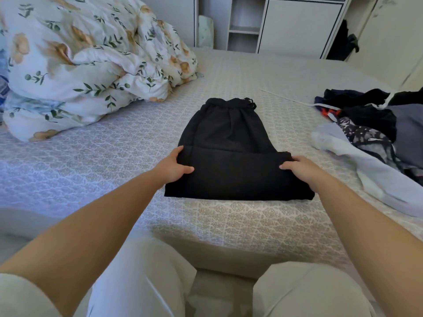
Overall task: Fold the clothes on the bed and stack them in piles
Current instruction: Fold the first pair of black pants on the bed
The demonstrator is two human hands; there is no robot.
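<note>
Black trousers [229, 147] are lying mid-bed [251, 225], long axis running near to far, waistband far. The left hand [175, 167] and right hand [299, 168] are gripping the folded near part's two sides, equally close. Unfolded clothes [366, 124] are waiting right.

One head-worn wide-angle view, looking forward and down across the bed [128, 143] from its near edge; close — far wardrobe [297, 26] perhaps slightly distorted.
</note>
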